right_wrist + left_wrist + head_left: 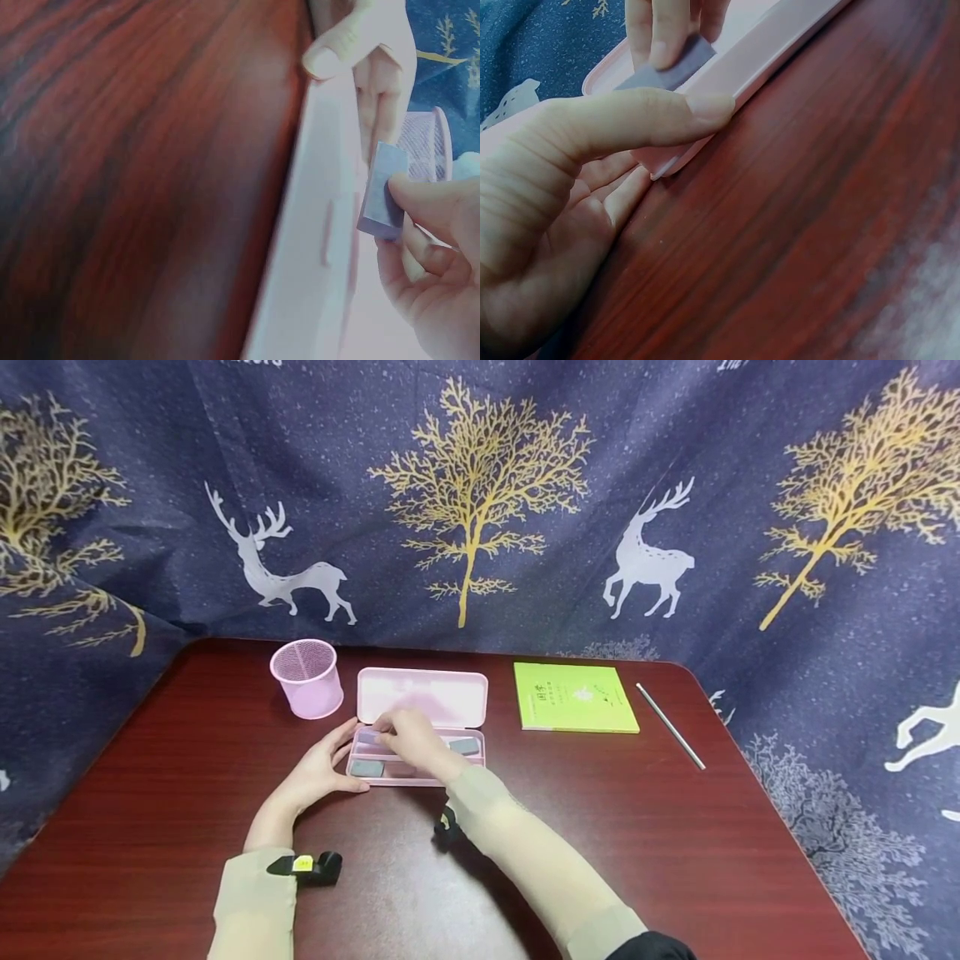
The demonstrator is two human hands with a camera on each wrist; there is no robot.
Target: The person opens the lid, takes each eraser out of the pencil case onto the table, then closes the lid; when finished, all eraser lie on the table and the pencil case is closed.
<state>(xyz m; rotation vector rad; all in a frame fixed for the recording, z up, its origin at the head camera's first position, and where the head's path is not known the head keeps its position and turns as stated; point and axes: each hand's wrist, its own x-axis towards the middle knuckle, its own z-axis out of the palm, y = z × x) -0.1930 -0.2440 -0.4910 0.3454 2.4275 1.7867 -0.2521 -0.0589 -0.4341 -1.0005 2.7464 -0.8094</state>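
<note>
Your left hand point(318, 770) braces the open pink case point(420, 697) at its left end so it stays put while your right hand point(408, 735) pinches a grey eraser point(382, 191) over the case's tray.

light: dim, even | wrist views: blurred | head view: edges warped

Illegible print on green booklet point(575, 697)

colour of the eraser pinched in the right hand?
Greyish purple eraser, pinched by the right hand; clearest in the right wrist view.
</note>
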